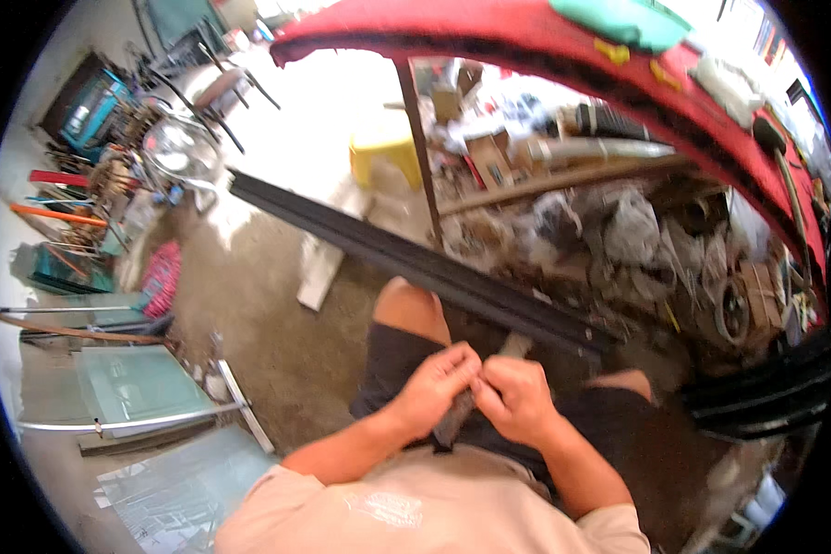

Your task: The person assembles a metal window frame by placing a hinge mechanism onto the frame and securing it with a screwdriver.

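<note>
My left hand (pixel 436 388) and my right hand (pixel 515 395) meet in front of my lap, fingers closed and fingertips pressed together. Whatever they pinch is too small or too hidden to name. Just beyond them, a long black metal profile (pixel 369 242) lies slanting across at knee height, from the far left to the near right. Its near right end is close to my right knee. Neither hand touches it. A pale, flat piece (pixel 515 345) shows between the profile and my right hand.
A red-covered table (pixel 489 39) arches over the far right, with bags and scraps heaped beneath it. A yellow stool (pixel 379 152) stands beyond the profile. Glass panes (pixel 143 383) lie at the left. Black ribbed material (pixel 757 392) sits at the right, and a chair (pixel 220 88) stands far left.
</note>
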The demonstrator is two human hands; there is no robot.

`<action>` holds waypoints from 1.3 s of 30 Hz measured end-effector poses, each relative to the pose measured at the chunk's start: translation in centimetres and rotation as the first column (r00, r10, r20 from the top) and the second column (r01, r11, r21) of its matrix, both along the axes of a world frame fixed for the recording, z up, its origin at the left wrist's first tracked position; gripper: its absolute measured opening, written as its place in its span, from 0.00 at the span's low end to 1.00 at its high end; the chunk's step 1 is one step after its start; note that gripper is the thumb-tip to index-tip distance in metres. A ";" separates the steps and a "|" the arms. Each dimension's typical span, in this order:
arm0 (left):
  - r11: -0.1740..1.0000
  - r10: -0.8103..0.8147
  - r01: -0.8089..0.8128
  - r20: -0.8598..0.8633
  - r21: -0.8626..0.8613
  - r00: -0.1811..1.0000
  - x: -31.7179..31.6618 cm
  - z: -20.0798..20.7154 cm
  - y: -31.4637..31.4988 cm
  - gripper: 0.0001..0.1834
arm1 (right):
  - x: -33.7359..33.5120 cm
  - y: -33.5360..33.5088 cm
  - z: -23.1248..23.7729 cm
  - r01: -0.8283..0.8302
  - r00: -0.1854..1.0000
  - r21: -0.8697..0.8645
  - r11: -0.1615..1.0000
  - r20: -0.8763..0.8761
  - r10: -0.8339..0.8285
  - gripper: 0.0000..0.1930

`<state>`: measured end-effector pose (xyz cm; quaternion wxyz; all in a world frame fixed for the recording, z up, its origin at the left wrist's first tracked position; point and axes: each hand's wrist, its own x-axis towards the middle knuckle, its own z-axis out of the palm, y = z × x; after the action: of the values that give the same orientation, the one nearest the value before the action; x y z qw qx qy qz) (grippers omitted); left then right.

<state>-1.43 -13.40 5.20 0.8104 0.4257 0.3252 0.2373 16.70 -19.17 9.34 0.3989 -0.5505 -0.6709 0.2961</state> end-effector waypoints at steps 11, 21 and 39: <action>0.917 0.106 -0.089 0.021 -0.388 0.994 1.3 -0.1 -1.5 0.09 | -0.3 -0.4 0.1 -0.094 0.985 0.390 0.916 0.167 0.030 0.11; 0.964 0.141 -0.132 0.024 -0.230 0.990 1.1 1.1 0.4 0.12 | -0.4 -0.2 0.6 -0.128 0.929 0.489 0.863 0.364 -0.068 0.13; 0.943 0.107 -0.101 0.001 -0.317 0.994 1.1 0.5 0.0 0.11 | -0.8 -2.7 1.3 -0.051 0.926 0.535 0.843 0.341 -0.160 0.14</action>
<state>-0.34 -13.36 5.69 0.8575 0.2702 0.3737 0.2282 15.87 -21.84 10.66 0.4100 -0.4825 -0.7737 -0.0240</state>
